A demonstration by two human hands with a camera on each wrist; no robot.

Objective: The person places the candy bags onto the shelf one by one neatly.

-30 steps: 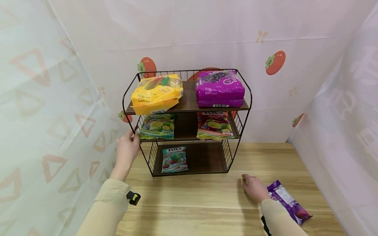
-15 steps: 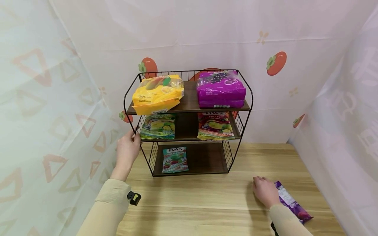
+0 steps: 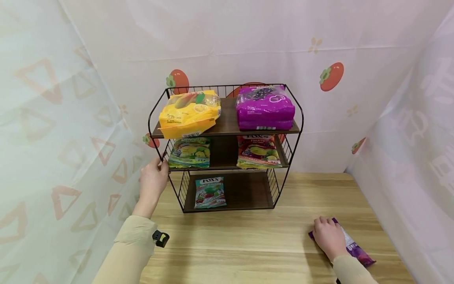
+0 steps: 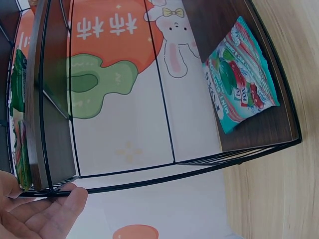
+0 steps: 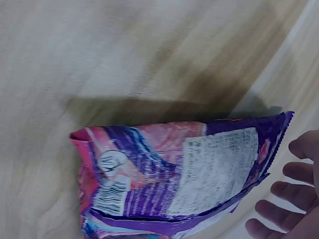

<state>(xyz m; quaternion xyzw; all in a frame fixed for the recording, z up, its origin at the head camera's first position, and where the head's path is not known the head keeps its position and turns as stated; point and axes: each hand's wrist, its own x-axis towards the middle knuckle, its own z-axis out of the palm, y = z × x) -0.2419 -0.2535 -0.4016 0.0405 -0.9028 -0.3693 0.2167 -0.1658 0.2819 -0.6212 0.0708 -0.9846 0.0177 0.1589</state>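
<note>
My left hand [image 3: 153, 177] grips the left side frame of a three-tier wire-framed shelf rack [image 3: 250, 193] at middle-shelf height. In the left wrist view, the thumb and fingers of my left hand [image 4: 47, 214] curl round the black wire. Over at the right, my right hand [image 3: 330, 238] is over a purple candy bag [image 3: 361, 254] lying on the table, hiding part of it. The right wrist view has that candy bag [image 5: 159, 174] with its white label and barcode upward; the loosely spread fingers of my right hand [image 5: 294, 191] are just off its sealed end.
On the rack's top tier sit a yellow mango bag [image 3: 189, 112] and a purple-magenta bag [image 3: 265, 108]. Below are a green candy bag [image 3: 190, 153], a red one [image 3: 258, 152] and a teal one [image 3: 210, 192]. Printed cloth walls [image 3: 227, 31] enclose the wooden table [image 3: 227, 244].
My right hand has moved rightward and slightly down, from beside the purple candy bag to over it. The left hand has stayed on the rack's side frame.
</note>
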